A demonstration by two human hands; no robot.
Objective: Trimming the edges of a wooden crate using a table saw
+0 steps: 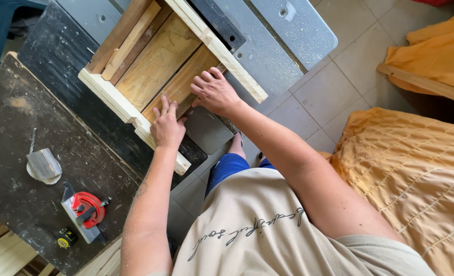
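A light wooden frame [113, 97] lies on a table saw top, with several brown boards [158, 64] laid inside it. My left hand [166, 125] rests flat on the near end of the boards, at the frame's front rail. My right hand [214, 92] presses with spread fingers on the end of the rightmost board [185, 82], close to the frame's right rail [227, 56]. Neither hand grips anything.
A dark, dusty workbench [17, 153] on the left carries a red and grey tool [85, 210], a small yellow tape measure [66, 238], a roll of grey material [44, 165] and a drill bit [32, 140]. Orange cloth [416, 168] covers things at right. Tiled floor [334, 76] lies beyond.
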